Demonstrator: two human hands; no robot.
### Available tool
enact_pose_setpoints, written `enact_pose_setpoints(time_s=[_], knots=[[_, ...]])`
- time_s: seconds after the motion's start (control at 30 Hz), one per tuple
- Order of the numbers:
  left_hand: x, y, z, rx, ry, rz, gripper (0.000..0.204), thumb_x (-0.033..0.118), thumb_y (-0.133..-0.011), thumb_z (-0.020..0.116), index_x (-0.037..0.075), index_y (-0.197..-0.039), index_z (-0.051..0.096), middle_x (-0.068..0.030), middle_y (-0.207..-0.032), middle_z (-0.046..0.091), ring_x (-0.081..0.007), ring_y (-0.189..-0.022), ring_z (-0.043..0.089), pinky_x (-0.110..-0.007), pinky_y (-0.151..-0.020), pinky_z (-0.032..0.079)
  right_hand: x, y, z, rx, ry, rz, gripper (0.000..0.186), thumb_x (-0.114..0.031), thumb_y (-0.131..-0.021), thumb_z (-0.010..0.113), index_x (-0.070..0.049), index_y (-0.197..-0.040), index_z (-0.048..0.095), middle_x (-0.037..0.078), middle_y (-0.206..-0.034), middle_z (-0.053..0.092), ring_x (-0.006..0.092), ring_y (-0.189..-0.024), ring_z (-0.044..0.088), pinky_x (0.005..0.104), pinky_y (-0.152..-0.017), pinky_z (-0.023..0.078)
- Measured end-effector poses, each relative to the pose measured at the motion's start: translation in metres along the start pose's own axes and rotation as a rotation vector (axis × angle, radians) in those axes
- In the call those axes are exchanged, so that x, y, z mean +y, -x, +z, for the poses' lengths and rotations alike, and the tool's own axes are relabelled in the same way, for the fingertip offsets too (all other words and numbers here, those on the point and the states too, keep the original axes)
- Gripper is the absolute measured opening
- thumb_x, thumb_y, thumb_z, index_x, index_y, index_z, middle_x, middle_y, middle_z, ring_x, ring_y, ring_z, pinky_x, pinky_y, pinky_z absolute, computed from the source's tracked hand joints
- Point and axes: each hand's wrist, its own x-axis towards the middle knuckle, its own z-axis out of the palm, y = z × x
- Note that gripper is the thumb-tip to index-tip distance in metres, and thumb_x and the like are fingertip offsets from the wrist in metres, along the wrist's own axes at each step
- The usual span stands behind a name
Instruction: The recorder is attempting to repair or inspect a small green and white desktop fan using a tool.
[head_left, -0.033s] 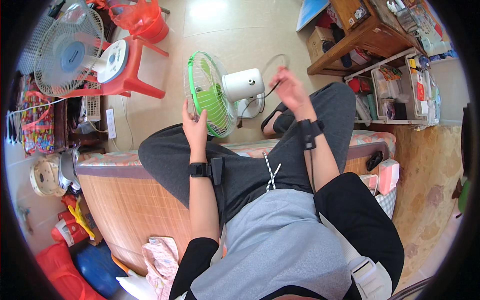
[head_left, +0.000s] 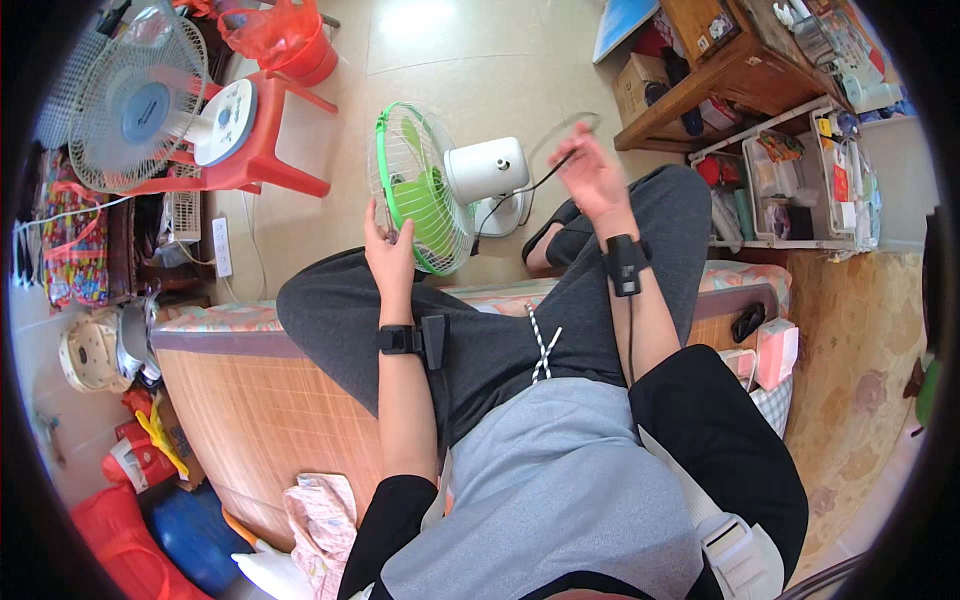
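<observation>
A small fan (head_left: 484,170) with a white motor housing, green blades and a green-rimmed wire guard stands on the floor between my knees, facing left. My left hand (head_left: 390,250) is at the near lower edge of the guard, thumb and fingers closed on the green rim. My right hand (head_left: 594,178) is raised to the right of the fan, pinching a dark power cord (head_left: 545,180). The cord runs down toward the fan's base (head_left: 500,214), and a blurred loop of it arcs beyond my fingers. The plug end cannot be made out.
At left, a second white fan (head_left: 150,112) rests on a red plastic stool (head_left: 290,150), near a red bucket (head_left: 305,62). A white power strip (head_left: 221,247) is by the stool. On the right are a wooden cabinet (head_left: 690,82) and a white rack (head_left: 765,243). I sit on a mat-covered bed (head_left: 260,410).
My right hand has moved slightly right and toward me with the cord, and the loop has swung right. The left hand and the fan have stayed put.
</observation>
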Motion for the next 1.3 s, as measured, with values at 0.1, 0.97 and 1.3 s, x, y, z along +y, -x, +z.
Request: enact_pose_setpoints(time_s=[0.1, 0.97, 1.3], knots=[[0.002, 0.001, -0.001, 0.006, -0.017, -0.011, 0.066, 0.014, -0.075, 0.066, 0.007, -0.134, 0.038, -0.0008, -0.063, 0.042, -0.01, -0.058, 0.043, -0.025, -0.057, 0.04, -0.025, 0.007, 0.0, 0.017, -0.404, -0.207, 0.014, -0.009, -0.089, 0.049, -0.007, -0.101, 0.058, 0.005, -0.087, 0.058, 0.0184, -0.091, 0.055, 0.0422, -0.092, 0.038], [0.075, 0.043, 0.062, -0.976, 1.06, -0.462, 0.05, 0.037, -0.098, 0.03, 0.02, -0.143, 0.017, -0.021, -0.124, 0.051, -0.0022, -0.041, 0.03, -0.015, -0.037, 0.025, -0.017, 0.037, 0.13, -0.29, -0.829, 0.068, 0.022, 0.003, -0.092, 0.032, 0.004, -0.11, 0.043, 0.012, -0.117, 0.047, 0.0258, -0.126, 0.035, 0.0463, -0.11, 0.022], [0.071, 0.049, 0.061, -1.15, 1.141, -0.456, 0.053, 0.039, -0.097, 0.031, 0.018, -0.143, 0.016, -0.0181, -0.131, 0.045, -0.0032, -0.044, 0.032, -0.015, -0.041, 0.028, -0.002, 0.035, 0.127, -0.268, -0.816, 0.146, 0.015, 0.003, -0.09, 0.037, -0.001, -0.101, 0.046, 0.011, -0.112, 0.051, 0.0254, -0.123, 0.039, 0.0479, -0.109, 0.025]])
